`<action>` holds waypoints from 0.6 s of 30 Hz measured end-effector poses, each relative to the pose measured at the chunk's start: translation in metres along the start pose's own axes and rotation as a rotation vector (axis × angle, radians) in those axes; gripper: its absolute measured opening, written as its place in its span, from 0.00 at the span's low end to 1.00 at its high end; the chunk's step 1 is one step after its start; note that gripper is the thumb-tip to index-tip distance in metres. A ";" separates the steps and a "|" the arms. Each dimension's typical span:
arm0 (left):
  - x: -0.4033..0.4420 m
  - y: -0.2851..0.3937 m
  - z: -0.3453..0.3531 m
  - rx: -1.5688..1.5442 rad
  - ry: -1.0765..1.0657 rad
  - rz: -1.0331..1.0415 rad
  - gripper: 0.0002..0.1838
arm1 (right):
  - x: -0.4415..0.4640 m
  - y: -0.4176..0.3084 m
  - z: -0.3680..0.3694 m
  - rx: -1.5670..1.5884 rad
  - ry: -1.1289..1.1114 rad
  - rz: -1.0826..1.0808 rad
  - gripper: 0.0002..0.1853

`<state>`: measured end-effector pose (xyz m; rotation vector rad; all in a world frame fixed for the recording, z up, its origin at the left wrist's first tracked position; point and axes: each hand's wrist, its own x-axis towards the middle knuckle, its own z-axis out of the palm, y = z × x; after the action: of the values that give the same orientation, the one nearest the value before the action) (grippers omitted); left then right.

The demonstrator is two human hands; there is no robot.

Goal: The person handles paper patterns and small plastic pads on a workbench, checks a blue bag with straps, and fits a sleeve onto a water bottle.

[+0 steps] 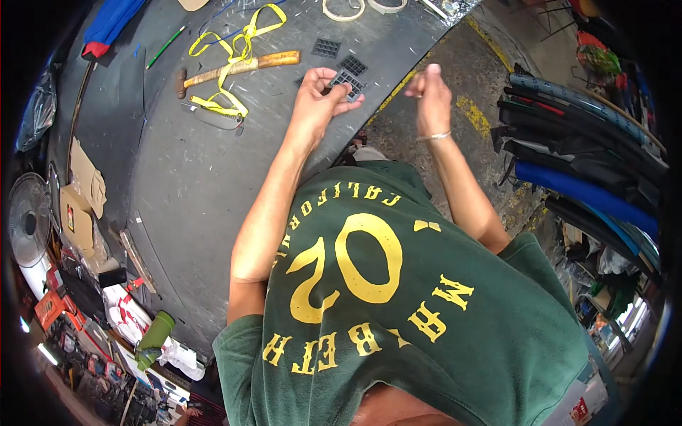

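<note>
Between the thumb and fingers of my left hand (317, 99) is a small black plastic grid piece (347, 86), held just over the table's edge. Two similar pieces, a black grid piece (326, 47) and another partly overlapped black grid piece (353, 64), lie on the dark tabletop beyond that hand. My right hand (433, 99) is raised past the table edge, above the floor, with its fingers curled in and a bracelet on the wrist. Whatever its fingertips might hold is too small or hidden to see.
A wooden-handled hammer (273, 59) lies on the table, tangled with a yellow strap (229, 92). Farther off are a green pencil (166, 47) and pale rings (344, 8). Rolls of dark material (575, 131) are stacked at right; a fan (30, 221) stands at left.
</note>
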<state>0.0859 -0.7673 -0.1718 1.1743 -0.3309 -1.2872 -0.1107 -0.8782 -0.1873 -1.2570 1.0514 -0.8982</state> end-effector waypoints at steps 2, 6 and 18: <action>-0.010 0.012 0.009 -0.010 -0.068 -0.004 0.25 | 0.014 0.005 -0.015 -0.038 -0.069 0.026 0.19; -0.010 0.015 0.013 0.024 -0.162 -0.040 0.22 | -0.015 -0.019 0.007 -0.087 -0.341 0.015 0.15; -0.015 0.011 0.022 0.585 -0.106 0.105 0.19 | -0.017 -0.023 0.031 -0.424 -0.150 -0.380 0.06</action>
<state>0.0705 -0.7665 -0.1480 1.5519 -0.8785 -1.1955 -0.0849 -0.8556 -0.1627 -1.8953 0.9252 -0.8706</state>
